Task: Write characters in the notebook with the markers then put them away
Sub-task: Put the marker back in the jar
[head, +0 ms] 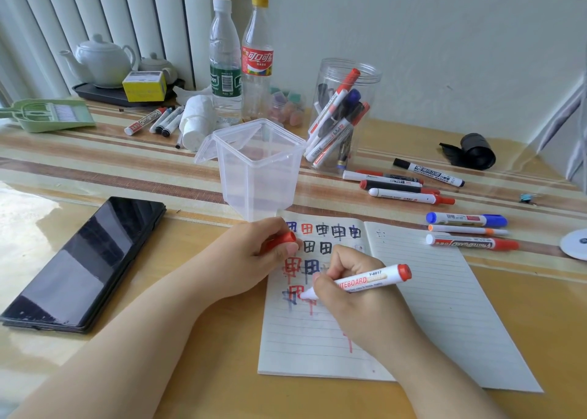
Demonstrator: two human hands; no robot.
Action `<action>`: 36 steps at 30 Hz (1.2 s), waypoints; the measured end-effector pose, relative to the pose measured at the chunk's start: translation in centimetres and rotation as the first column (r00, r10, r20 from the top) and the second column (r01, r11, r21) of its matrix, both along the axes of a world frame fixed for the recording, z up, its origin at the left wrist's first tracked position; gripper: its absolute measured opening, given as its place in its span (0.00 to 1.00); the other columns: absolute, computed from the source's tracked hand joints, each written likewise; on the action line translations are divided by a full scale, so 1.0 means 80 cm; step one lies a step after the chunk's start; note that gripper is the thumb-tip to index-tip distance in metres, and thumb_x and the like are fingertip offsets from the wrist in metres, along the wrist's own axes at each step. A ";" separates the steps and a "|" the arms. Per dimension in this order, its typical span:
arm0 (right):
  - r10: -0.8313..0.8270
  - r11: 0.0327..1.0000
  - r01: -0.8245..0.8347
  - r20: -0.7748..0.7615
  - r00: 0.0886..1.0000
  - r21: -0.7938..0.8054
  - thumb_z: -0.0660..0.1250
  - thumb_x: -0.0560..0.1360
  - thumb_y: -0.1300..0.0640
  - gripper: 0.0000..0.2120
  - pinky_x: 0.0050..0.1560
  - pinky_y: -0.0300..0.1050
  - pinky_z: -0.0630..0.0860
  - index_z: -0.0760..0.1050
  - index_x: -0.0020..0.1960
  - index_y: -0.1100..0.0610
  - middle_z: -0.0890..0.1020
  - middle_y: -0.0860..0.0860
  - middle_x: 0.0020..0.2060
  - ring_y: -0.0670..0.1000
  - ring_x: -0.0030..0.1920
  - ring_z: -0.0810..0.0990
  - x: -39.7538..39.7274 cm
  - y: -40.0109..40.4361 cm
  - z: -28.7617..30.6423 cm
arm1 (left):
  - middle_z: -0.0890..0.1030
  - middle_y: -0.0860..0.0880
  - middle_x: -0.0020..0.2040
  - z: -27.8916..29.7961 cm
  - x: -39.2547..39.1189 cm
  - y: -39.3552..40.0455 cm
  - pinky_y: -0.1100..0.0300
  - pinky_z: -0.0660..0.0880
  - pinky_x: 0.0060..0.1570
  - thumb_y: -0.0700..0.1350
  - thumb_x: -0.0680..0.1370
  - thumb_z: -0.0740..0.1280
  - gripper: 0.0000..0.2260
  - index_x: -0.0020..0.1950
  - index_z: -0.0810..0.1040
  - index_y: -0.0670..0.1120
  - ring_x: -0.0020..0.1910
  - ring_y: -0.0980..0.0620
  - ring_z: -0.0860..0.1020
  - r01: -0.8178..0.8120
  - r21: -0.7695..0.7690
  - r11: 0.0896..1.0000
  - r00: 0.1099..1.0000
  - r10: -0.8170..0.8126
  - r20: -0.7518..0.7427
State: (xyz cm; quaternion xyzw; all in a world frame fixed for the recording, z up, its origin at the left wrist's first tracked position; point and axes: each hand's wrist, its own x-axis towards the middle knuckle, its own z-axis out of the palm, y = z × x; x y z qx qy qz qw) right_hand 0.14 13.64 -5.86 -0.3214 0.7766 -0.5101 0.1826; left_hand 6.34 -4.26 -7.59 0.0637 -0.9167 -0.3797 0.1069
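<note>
Head view: your right hand pinches the white red-capped whiteboard marker low-centre, tip on the open lined paper notebook. Your left hand clasps its red plastic cap. Light, stiff, slick barrel; hold near the tip.

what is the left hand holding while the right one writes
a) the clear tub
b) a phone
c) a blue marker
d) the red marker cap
d: the left hand grips the red marker cap at the top of the notebook, while the right hand writes with the uncapped red marker.
</note>
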 end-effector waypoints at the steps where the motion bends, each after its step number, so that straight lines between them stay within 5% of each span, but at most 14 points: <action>1: 0.004 1.000 -0.004 0.015 1.000 0.002 0.65 0.73 0.64 0.16 0.25 0.42 0.64 0.63 0.30 0.56 0.68 0.44 0.18 0.38 0.19 0.69 0.001 0.000 0.001 | 0.82 0.52 0.49 0.000 0.000 0.000 0.49 0.75 0.48 0.57 0.76 0.60 0.11 0.46 0.73 0.51 0.48 0.50 0.79 0.002 0.005 1.000 1.000 -0.002 0.001; 12: -0.047 0.996 0.047 0.006 0.999 -0.074 0.64 0.73 0.66 0.17 0.23 0.36 0.62 0.63 0.30 0.57 0.66 0.44 0.16 0.41 0.18 0.67 -0.001 0.001 -0.001 | 0.82 0.52 0.48 -0.003 0.001 -0.001 0.48 0.75 0.48 0.64 0.72 0.57 0.19 0.48 0.74 0.51 0.48 0.49 0.79 0.011 -0.017 1.000 0.999 -0.012 -0.031; 16: -0.149 0.938 0.135 -0.020 0.989 -0.320 0.66 0.72 0.59 0.15 0.24 0.32 0.60 0.65 0.29 0.56 0.66 0.46 0.20 0.42 0.22 0.62 -0.012 0.005 0.002 | 0.80 0.58 0.50 0.003 0.002 0.004 0.69 0.72 0.46 0.63 0.74 0.62 0.18 0.55 0.77 0.53 0.48 0.59 0.77 0.031 -0.064 0.997 0.989 -0.040 -0.143; 19: -0.131 0.905 0.120 0.002 0.991 -0.407 0.66 0.68 0.50 0.14 0.26 0.33 0.62 0.65 0.29 0.52 0.67 0.49 0.22 0.42 0.24 0.64 -0.017 0.009 0.007 | 0.77 0.62 0.44 0.006 0.001 0.009 0.72 0.69 0.45 0.62 0.74 0.61 0.17 0.51 0.79 0.51 0.47 0.62 0.74 0.070 -0.106 0.992 0.966 -0.094 -0.242; 25: -0.100 0.917 0.074 -0.044 0.994 -0.391 0.64 0.66 0.45 0.14 0.28 0.33 0.65 0.66 0.30 0.54 0.69 0.47 0.22 0.44 0.25 0.65 -0.023 0.007 0.000 | 0.77 0.61 0.39 0.003 -0.001 0.012 0.64 0.72 0.40 0.61 0.74 0.62 0.13 0.50 0.77 0.55 0.40 0.59 0.74 0.115 -0.116 0.986 0.947 -0.145 -0.288; 32: -0.090 0.924 0.079 -0.014 0.996 -0.374 0.66 0.66 0.46 0.16 0.29 0.35 0.66 0.66 0.30 0.56 0.69 0.47 0.22 0.45 0.25 0.66 -0.025 0.007 -0.002 | 0.72 0.67 0.39 0.010 0.000 0.019 0.75 0.66 0.41 0.58 0.75 0.62 0.10 0.50 0.76 0.55 0.39 0.65 0.70 0.158 -0.160 0.974 0.935 -0.200 -0.295; 36: -0.059 0.934 0.068 0.036 0.998 -0.352 0.68 0.67 0.51 0.15 0.27 0.36 0.65 0.66 0.30 0.57 0.70 0.48 0.20 0.45 0.23 0.66 -0.023 0.005 -0.002 | 0.70 0.64 0.37 0.014 -0.002 0.031 0.76 0.64 0.38 0.55 0.76 0.62 0.14 0.49 0.79 0.46 0.36 0.66 0.69 0.186 -0.168 0.968 0.918 -0.232 -0.320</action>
